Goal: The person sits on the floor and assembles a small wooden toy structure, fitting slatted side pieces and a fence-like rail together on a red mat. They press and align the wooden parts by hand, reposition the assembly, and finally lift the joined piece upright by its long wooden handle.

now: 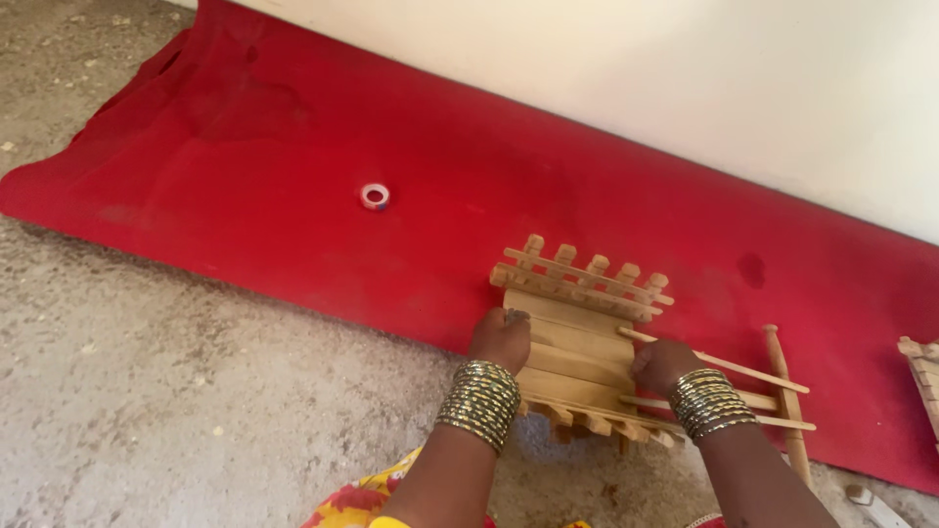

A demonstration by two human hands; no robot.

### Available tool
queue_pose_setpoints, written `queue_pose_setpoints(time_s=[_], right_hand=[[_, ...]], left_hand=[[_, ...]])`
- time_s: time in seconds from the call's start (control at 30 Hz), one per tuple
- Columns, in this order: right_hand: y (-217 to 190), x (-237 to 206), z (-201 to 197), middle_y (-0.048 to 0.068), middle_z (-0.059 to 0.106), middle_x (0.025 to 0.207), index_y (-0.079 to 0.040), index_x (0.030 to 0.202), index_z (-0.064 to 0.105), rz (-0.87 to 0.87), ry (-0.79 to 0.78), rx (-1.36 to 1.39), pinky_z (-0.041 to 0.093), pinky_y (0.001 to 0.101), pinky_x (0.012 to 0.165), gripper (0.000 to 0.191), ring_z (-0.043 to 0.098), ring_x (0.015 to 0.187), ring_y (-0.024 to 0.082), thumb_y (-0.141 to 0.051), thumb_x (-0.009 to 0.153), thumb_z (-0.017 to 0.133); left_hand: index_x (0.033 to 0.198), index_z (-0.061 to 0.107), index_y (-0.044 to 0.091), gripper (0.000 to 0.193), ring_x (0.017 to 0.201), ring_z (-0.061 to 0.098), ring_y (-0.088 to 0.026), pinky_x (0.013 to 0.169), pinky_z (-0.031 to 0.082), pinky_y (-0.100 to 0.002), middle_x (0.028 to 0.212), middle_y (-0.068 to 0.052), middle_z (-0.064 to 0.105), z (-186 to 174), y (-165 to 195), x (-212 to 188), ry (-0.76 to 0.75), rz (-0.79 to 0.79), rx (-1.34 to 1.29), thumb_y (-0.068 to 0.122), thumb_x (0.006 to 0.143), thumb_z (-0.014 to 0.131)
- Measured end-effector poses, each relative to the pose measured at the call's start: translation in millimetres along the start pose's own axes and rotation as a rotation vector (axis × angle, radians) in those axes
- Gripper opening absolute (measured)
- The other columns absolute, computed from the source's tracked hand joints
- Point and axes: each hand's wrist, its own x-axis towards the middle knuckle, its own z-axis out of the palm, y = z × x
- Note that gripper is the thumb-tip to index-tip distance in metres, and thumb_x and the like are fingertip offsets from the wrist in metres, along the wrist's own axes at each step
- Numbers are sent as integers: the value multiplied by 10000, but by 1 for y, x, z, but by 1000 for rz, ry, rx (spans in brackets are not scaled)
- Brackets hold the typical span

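Observation:
A small wooden model bed (577, 337) made of pale slats lies on the edge of a red mat (293, 166), with a row of short pegs along its far rail. My left hand (501, 339) presses with closed fingers on the left end of the slats. On the right side, my right hand (663, 364) is closed around a thin wooden stick (743, 372) that juts out to the right. Both wrists carry stacks of metal bangles.
A small roll of tape (375, 196) lies on the mat at the upper left. A wooden frame piece with rods (787, 411) lies right of the bed. Another wooden piece (924, 372) shows at the right edge. Rough concrete floor (147, 391) is in front; a white wall is behind.

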Motion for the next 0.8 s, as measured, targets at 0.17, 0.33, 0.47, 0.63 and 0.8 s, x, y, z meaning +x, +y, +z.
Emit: queue_pose_setpoints(time_s=[0.17, 0.33, 0.47, 0.63, 0.8], right_hand=[[-65, 5, 4, 136, 765, 1083, -158, 1046, 792, -204, 16, 53, 573, 424, 938, 219, 731, 984, 261, -262, 876, 701], [-150, 13, 13, 212, 748, 950, -44, 986, 750, -468, 101, 123, 567, 432, 844, 231, 713, 881, 354, -255, 905, 702], [-117, 10, 10, 169, 781, 962, -88, 991, 806, -299, -2, 185, 592, 400, 846, 193, 751, 847, 294, -224, 900, 704], [-27, -7, -1, 81, 784, 1111, -148, 1032, 818, -2, -60, -23, 602, 381, 917, 212, 751, 957, 192, -271, 956, 664], [-24, -4, -3, 130, 765, 1152, -126, 1107, 784, 47, -136, -239, 615, 394, 910, 248, 747, 998, 224, -272, 991, 622]], left_hand=[[1099, 693, 1, 404, 1044, 709, -365, 915, 533, -437, 1077, -242, 732, -1, -3, 1, -14, 1, -23, 334, 882, 618], [1083, 701, -4, 396, 1002, 712, -340, 895, 531, -425, 1049, -229, 739, -3, -10, 4, -13, 7, -51, 332, 895, 609], [1087, 703, 12, 383, 1005, 727, -340, 891, 546, -422, 1049, -224, 750, -1, -11, 5, -19, 28, -53, 310, 862, 623], [1111, 714, 28, 397, 1061, 712, -354, 926, 536, -424, 1095, -226, 742, 3, -8, 2, -17, 25, -23, 321, 863, 613], [1123, 704, 23, 411, 1074, 694, -368, 929, 532, -440, 1121, -234, 716, 0, 0, 1, -17, 7, 20, 337, 873, 622]])
